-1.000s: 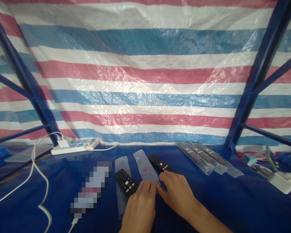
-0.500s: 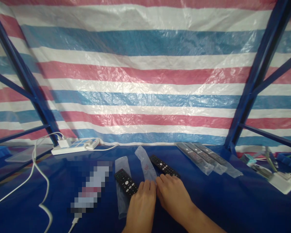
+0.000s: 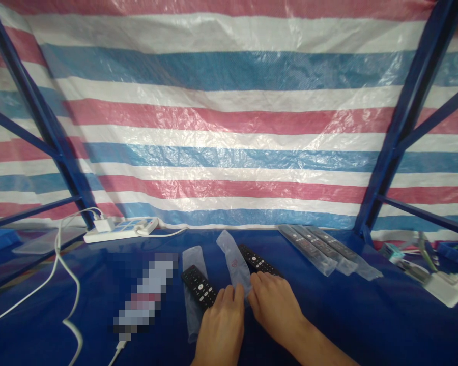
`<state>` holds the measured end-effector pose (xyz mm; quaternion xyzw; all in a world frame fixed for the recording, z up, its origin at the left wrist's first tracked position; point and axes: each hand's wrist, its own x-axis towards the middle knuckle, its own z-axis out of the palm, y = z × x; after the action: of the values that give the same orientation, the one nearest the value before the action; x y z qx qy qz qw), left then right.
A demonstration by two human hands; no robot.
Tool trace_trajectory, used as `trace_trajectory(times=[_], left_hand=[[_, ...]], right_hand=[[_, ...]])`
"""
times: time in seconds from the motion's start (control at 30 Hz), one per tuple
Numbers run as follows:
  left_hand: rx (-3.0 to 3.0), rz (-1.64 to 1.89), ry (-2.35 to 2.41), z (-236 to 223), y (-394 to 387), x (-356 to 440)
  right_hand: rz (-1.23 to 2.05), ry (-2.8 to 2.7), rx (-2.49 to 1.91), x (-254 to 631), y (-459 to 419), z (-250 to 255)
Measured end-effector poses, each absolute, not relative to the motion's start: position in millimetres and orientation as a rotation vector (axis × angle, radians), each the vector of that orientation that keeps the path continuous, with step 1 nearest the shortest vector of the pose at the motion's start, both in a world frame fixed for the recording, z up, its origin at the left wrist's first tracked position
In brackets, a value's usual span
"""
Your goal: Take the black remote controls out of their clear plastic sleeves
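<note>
You can't read any words or numbers: the red mark on the clear sleeve [image 3: 232,254], between the left remote [image 3: 199,286] and right remote [image 3: 256,260], is too small, like their button marks.

Right hand [image 3: 273,300]: eased a bit off the left hand [image 3: 222,317] since half a second ago
Plastic bag [image 3: 234,262]: was kinda narrow, spreads wider now
Bag's lower end [image 3: 247,291]: peeks out between them, maybe parted, too blurry to swear

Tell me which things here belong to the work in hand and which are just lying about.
Likely part of the work:
- frosted bag at the fingers
- left remote, partly over another bag
- right remote
- three bagged remotes

Likely just lying about:
- white power strip
- white cable
- pixelated item
</note>
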<state>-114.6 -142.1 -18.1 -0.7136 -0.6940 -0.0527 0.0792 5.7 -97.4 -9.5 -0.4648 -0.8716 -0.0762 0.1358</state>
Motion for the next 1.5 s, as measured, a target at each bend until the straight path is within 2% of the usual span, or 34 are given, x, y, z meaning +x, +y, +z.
trace_trajectory(times=[0.37,0.7,0.87,1.1,1.5], left_hand=[[-2.248,-0.018,-2.215,-2,-143,-104],[-2.224,-0.006,-2.205,0,-138,-109],[-2.173,0.003,-2.196,7,-135,-114],[-2.19,0.126,-2.19,17,-123,-113],[-2.288,0.04,-2.085,13,-112,-118]], right_hand=[[-0.243,-2.56,-1.333,2,-102,-15],[0.098,-2.569,-1.271,5,-104,-12],[0.17,-2.432,-1.239,17,-98,-3],[-0.115,-2.33,-1.715,41,-71,7],[0.157,-2.426,-1.747,56,-61,5]])
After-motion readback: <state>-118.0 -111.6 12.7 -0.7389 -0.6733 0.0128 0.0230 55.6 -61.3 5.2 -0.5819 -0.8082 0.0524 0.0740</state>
